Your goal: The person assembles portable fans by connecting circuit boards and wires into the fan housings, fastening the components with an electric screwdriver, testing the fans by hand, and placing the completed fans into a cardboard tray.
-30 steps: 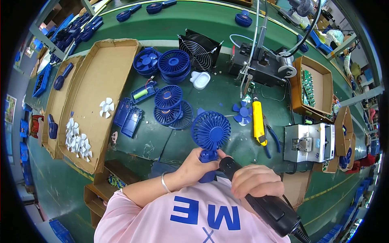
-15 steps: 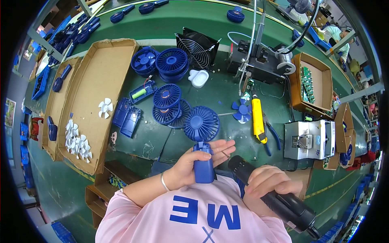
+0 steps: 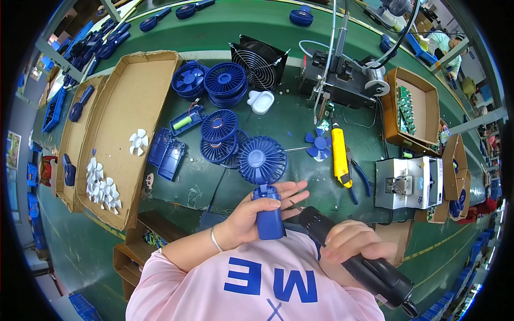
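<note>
My left hand [image 3: 247, 215] holds a blue handheld fan [image 3: 262, 160] by its handle, the thumb pressed across the front and the other fingers stretched out behind it. The round grille points away from me. In my right hand [image 3: 353, 241] is a black electric screwdriver [image 3: 377, 275], its tip slanting up and left to my left fingers. The bit's far end is hard to make out there. Beyond the fan lie blue fan grilles [image 3: 219, 125] and opened blue handle shells [image 3: 167, 153]. A loose blue fan blade [image 3: 319, 143] lies to the right.
At the left, a cardboard tray [image 3: 152, 69] holds white fan blades [image 3: 101, 187]. A yellow-handled tool [image 3: 339, 155] and blue pliers [image 3: 362, 179] lie at right, near a white machine [image 3: 409, 184]. Behind stand a black fan [image 3: 259, 63], a soldering stand [image 3: 340, 80] and a green conveyor [image 3: 257, 24].
The screwdriver and my right hand have shifted slightly left and up. The held fan has moved slightly left and up. Fans on the conveyor have moved left.
</note>
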The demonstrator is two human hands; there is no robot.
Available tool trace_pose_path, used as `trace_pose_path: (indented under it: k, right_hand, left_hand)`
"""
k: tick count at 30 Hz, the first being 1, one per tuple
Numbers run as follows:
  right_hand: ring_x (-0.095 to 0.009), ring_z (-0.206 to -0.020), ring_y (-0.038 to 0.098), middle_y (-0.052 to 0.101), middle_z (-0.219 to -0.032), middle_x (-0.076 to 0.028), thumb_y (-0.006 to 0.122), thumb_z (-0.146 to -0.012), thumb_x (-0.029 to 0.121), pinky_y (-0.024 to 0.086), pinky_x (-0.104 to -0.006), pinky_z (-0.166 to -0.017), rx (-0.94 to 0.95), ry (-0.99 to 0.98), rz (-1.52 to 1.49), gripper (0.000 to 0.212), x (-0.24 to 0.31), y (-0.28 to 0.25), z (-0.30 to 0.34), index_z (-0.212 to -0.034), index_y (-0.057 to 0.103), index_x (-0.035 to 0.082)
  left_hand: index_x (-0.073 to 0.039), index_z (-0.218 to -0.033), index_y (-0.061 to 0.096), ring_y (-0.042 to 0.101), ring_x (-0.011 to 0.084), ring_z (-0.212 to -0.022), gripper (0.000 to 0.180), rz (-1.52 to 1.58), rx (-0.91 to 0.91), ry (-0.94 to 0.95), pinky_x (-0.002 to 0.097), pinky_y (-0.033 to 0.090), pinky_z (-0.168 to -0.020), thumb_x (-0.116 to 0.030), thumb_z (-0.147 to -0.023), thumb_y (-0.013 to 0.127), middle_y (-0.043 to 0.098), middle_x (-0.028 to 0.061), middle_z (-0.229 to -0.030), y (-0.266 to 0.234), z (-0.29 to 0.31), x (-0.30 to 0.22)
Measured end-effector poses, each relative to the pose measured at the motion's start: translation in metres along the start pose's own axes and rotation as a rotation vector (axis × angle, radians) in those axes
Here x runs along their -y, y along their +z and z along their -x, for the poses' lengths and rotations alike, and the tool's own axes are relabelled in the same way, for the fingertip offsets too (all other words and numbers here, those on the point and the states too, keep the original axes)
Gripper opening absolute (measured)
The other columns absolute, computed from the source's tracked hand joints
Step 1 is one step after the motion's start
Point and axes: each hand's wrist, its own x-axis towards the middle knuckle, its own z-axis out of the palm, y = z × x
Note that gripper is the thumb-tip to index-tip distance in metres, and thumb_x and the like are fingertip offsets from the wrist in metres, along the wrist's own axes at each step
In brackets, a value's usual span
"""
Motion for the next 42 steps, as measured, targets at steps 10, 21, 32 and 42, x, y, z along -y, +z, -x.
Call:
trace_pose_path:
  k: [10, 21, 32, 42]
  right_hand:
    - [-0.032, -0.056, 0.062, 0.061, -0.072, -0.022, 0.051, -0.092, 0.018, 0.051, -0.0416, -0.047, 0.075, 0.057, -0.031, 0.022, 0.008, -0.004, -0.001, -0.096, 0.039, 0.0]
    - [-0.029, -0.05, 0.06, 0.059, -0.065, -0.019, 0.055, -0.089, 0.01, 0.05, -0.0379, -0.041, 0.055, -0.019, 0.039, 0.019, 0.003, 0.005, -0.001, -0.094, 0.041, -0.001]
    - [-0.03, -0.058, 0.062, 0.061, -0.076, -0.019, 0.056, -0.088, 0.031, 0.052, -0.038, -0.049, 0.204, 0.01, 0.032, 0.035, 0.003, -0.002, -0.005, -0.097, 0.038, 0.002]
    - [-0.03, -0.06, 0.063, 0.061, -0.077, -0.02, 0.056, -0.09, 0.028, 0.053, -0.0378, -0.05, 0.308, 0.024, 0.034, 0.033, 0.003, -0.008, -0.008, -0.098, 0.037, 0.002]
  left_hand:
    - [-0.007, -0.106, 0.055, 0.063, 0.0195, -0.089, 0.023, -0.111, -0.295, -0.081, 0.0347, 0.054, -0.077, -0.015, -0.087, 0.065, 0.063, 0.0107, -0.1, -0.002, 0.0, 0.006]
    - [-0.008, -0.101, 0.056, 0.061, 0.0158, -0.08, 0.02, -0.14, -0.412, -0.026, 0.0305, 0.05, -0.075, -0.01, -0.084, 0.067, 0.062, 0.0069, -0.088, 0.012, 0.002, 0.009]
    - [-0.007, -0.099, 0.057, 0.061, 0.0151, -0.083, 0.018, -0.144, -0.4, 0.001, 0.0311, 0.052, -0.075, -0.013, -0.085, 0.067, 0.062, 0.0071, -0.091, 0.005, 0.0, 0.009]
    - [-0.006, -0.098, 0.057, 0.061, 0.0152, -0.08, 0.016, -0.142, -0.395, 0.025, 0.0303, 0.052, -0.073, -0.012, -0.085, 0.066, 0.062, 0.0081, -0.088, 0.008, -0.001, 0.011]
